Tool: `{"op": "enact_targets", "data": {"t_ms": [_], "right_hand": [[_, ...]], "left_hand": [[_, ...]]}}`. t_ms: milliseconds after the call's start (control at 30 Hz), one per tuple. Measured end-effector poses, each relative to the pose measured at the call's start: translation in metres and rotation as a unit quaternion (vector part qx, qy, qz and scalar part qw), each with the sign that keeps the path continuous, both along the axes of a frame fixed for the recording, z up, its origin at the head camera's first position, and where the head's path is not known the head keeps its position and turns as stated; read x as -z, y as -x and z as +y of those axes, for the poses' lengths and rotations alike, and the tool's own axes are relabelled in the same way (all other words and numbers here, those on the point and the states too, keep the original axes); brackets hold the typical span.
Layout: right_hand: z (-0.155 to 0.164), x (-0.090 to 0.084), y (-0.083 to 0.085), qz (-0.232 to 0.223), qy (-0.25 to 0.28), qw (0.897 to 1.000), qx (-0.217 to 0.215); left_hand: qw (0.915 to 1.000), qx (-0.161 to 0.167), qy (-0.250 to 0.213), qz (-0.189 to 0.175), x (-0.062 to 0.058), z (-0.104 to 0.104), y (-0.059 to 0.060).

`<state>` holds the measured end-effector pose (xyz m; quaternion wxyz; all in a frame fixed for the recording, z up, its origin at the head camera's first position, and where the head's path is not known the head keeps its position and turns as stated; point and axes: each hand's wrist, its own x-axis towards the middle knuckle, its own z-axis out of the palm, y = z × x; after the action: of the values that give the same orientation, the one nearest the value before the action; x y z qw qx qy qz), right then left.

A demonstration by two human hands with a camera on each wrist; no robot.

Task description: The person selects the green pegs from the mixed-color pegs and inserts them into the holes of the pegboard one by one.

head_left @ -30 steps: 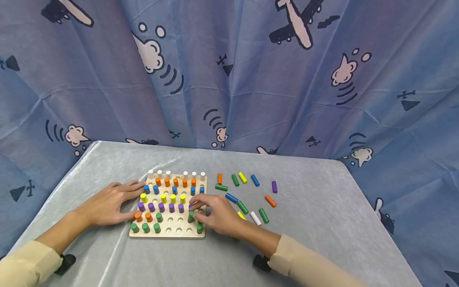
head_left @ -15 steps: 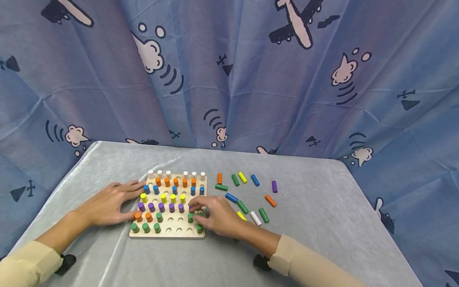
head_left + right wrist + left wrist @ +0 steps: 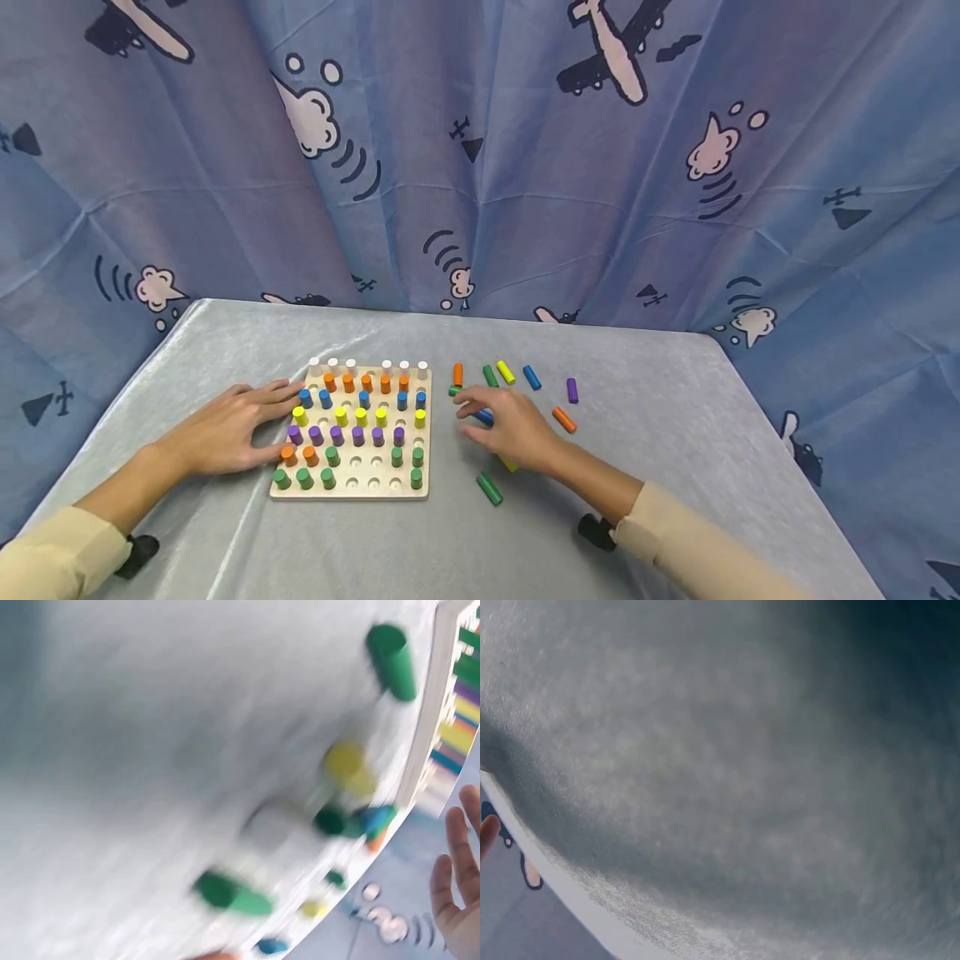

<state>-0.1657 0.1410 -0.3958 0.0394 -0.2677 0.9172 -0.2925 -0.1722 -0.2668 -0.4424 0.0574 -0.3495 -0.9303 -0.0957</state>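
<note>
A wooden peg board [image 3: 372, 490] lies on the grey table with rows of white, orange, blue, yellow, purple and green pegs standing in it. My left hand [image 3: 232, 427] rests flat on the table, its fingers touching the board's left edge. My right hand [image 3: 474, 420] hovers right of the board with fingers spread over a lying blue peg [image 3: 485, 414], holding nothing that I can see. In the right wrist view, which is blurred, its straight fingers [image 3: 454, 892] show at the right edge. The left wrist view shows only grey cloth.
Loose pegs lie right of the board: an orange [image 3: 457, 374], green [image 3: 491, 376], yellow [image 3: 506, 372], blue [image 3: 532, 377], purple [image 3: 572, 390] and another orange [image 3: 564, 419]. A green peg [image 3: 489, 489] lies nearer me. A blue aeroplane curtain [image 3: 480, 167] hangs behind the table [image 3: 675, 433].
My right hand has left the board's lower right corner and moved right to the loose pegs. Yellow and green pegs now show standing in the board's right column. The left hand stayed still.
</note>
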Motion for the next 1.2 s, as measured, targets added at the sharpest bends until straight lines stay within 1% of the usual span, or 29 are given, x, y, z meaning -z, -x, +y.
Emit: {"op": "enact_targets", "data": {"t_ms": [100, 200, 333, 467, 633, 733, 1000, 1200], "right_hand": [[0.019, 0.000, 0.003, -0.007, -0.017, 0.999, 0.028], [0.037, 0.001, 0.005, -0.004, -0.031, 0.998, 0.047], [0.056, 0.004, 0.008, -0.011, -0.048, 0.996, 0.078], [0.074, 0.011, 0.011, -0.024, -0.053, 0.994, 0.096], [0.091, 0.019, 0.011, -0.036, -0.057, 0.993, 0.095], [0.096, 0.022, 0.009, -0.034, -0.057, 0.994, 0.090], [0.098, 0.028, 0.009, -0.024, -0.051, 0.995, 0.084], [0.096, 0.030, 0.010, -0.026, -0.056, 0.995, 0.083]], "left_hand": [[1.0000, 0.000, 0.002, 0.001, 0.000, -0.001, 0.000], [1.0000, 0.000, 0.002, 0.003, 0.001, -0.001, 0.000], [1.0000, 0.000, 0.001, 0.005, 0.000, -0.001, 0.001], [1.0000, 0.001, 0.002, 0.008, 0.000, -0.001, 0.001], [1.0000, 0.000, 0.003, 0.005, 0.001, -0.001, 0.001], [1.0000, 0.000, 0.003, 0.001, 0.002, -0.001, 0.001], [0.9999, -0.005, 0.005, -0.013, 0.002, -0.001, 0.000], [0.9999, -0.004, 0.004, -0.012, 0.002, -0.001, 0.000]]}}
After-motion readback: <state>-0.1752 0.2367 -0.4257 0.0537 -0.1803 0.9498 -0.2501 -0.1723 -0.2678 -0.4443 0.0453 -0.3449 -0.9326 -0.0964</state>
